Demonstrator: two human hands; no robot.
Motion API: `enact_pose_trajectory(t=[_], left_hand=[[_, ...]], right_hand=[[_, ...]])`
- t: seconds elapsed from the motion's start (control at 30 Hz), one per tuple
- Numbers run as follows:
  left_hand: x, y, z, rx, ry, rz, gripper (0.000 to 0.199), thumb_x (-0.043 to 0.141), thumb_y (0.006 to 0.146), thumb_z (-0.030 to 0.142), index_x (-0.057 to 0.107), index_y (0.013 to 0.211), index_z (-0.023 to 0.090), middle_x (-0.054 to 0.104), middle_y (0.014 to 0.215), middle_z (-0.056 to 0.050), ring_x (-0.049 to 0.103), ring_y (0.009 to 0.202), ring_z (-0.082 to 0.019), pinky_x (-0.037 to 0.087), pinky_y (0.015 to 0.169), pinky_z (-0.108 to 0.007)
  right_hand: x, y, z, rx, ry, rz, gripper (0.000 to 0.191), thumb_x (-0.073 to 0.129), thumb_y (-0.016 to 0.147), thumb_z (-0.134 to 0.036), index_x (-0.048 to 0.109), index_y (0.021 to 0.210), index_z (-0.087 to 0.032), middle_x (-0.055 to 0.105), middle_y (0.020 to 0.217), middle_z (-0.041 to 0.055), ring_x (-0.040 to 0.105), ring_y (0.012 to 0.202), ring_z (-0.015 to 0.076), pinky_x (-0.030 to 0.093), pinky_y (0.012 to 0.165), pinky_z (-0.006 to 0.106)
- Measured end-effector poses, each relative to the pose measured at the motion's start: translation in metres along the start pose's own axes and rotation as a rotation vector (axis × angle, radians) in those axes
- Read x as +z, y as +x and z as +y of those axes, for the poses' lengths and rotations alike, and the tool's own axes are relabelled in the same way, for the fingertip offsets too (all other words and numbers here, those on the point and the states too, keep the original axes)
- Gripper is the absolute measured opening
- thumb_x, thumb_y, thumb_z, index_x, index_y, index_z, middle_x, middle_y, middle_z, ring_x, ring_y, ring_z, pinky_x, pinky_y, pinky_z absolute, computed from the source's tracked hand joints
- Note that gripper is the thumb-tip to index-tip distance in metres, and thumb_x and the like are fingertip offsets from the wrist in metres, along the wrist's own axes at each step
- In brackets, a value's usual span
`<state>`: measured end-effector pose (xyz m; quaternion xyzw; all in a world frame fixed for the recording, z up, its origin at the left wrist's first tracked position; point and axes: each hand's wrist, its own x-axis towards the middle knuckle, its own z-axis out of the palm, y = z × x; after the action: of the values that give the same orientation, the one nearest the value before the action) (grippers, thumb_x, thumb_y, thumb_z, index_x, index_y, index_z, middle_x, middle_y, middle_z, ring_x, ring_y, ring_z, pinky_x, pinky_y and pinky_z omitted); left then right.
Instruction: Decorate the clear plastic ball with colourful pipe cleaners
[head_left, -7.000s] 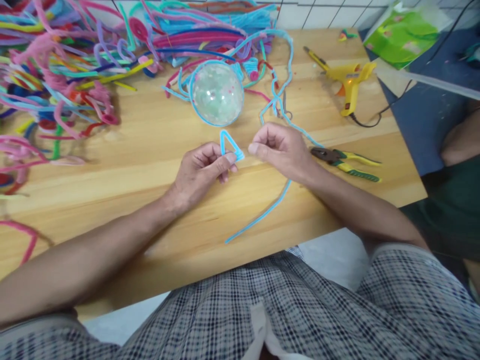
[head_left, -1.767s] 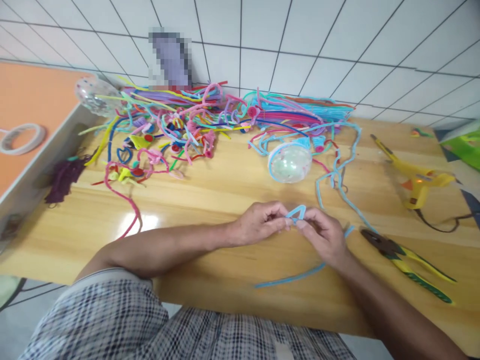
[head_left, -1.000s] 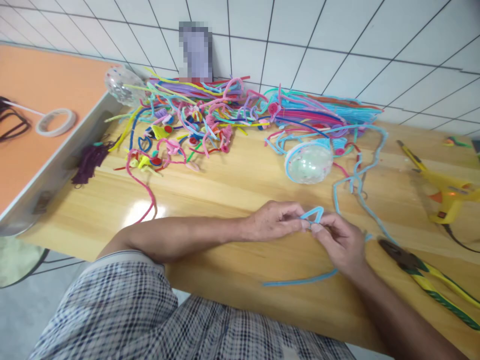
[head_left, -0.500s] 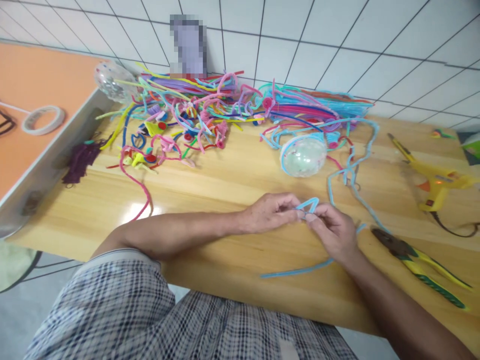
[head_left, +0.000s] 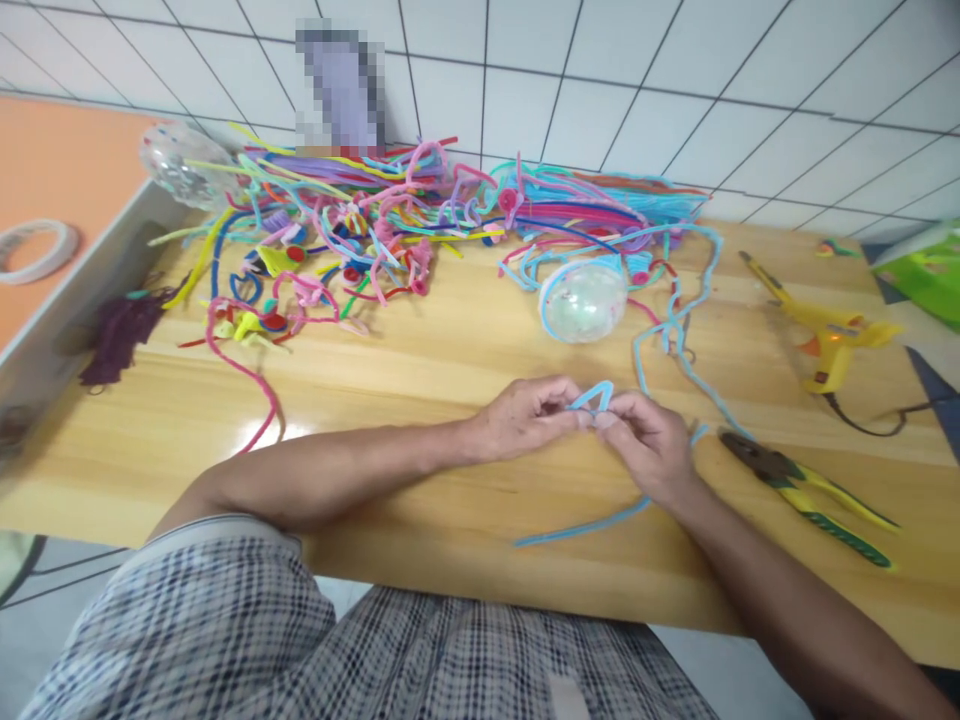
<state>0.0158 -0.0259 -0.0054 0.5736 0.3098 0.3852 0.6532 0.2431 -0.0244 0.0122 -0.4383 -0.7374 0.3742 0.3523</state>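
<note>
Both my hands meet above the front of the wooden table, pinching one light-blue pipe cleaner (head_left: 602, 392) that is bent into a small pointed loop. My left hand (head_left: 529, 418) grips it from the left with thumb and fingers. From the right, my right hand (head_left: 651, 445) pinches it with the thumb tip close to the left one. Another blue pipe cleaner piece (head_left: 577, 527) lies on the table below the right hand and passes partly under it. Beyond the hands rests a clear ball (head_left: 583, 302) with a blue band round its edge.
Long twisted blue pipe cleaners (head_left: 701, 375) run down to pliers (head_left: 806, 490) on the right. Farther right is a yellow glue gun (head_left: 832, 345) with a cord. Colourful pipe cleaners (head_left: 337, 230) pile along the tiled wall, near a second clear ball (head_left: 187, 165) and a purple tassel (head_left: 124, 335).
The view has shifted to the right, so everything sits farther left in it. My hands stay together on the blue pipe cleaner, whose loop looks slightly more upright.
</note>
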Motion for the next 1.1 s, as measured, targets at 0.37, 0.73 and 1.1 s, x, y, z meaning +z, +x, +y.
enact_pose_trajectory(t=[0.37,0.73,1.1], left_hand=[[-0.003,0.000,0.007,-0.062,-0.078,0.064,0.048,0.088,0.091,0.061,0.070,0.096,0.017,0.074,0.085,-0.001,0.061,0.071,-0.011,0.052,0.070,-0.024],[-0.005,0.001,0.006,-0.030,-0.100,0.087,0.043,0.096,0.088,0.050,0.071,0.094,0.016,0.071,0.081,0.002,0.061,0.068,-0.008,0.054,0.067,-0.021],[-0.006,0.002,0.006,-0.041,-0.070,0.102,0.048,0.095,0.087,0.059,0.072,0.096,0.018,0.083,0.086,-0.004,0.069,0.066,-0.012,0.061,0.067,-0.024]], right_hand=[[0.006,0.001,0.001,0.112,0.141,0.020,0.038,0.068,0.106,-0.056,0.070,0.086,-0.024,0.070,0.070,-0.0020,0.060,0.062,0.0140,0.048,0.062,0.029],[0.012,0.001,0.002,0.071,0.167,0.056,0.035,0.074,0.102,-0.056,0.067,0.088,-0.024,0.062,0.069,-0.0044,0.053,0.061,0.0121,0.043,0.060,0.028],[0.011,0.002,0.004,0.048,0.155,0.080,0.030,0.070,0.106,-0.053,0.069,0.100,-0.024,0.067,0.075,-0.0036,0.059,0.064,0.0132,0.046,0.063,0.029]])
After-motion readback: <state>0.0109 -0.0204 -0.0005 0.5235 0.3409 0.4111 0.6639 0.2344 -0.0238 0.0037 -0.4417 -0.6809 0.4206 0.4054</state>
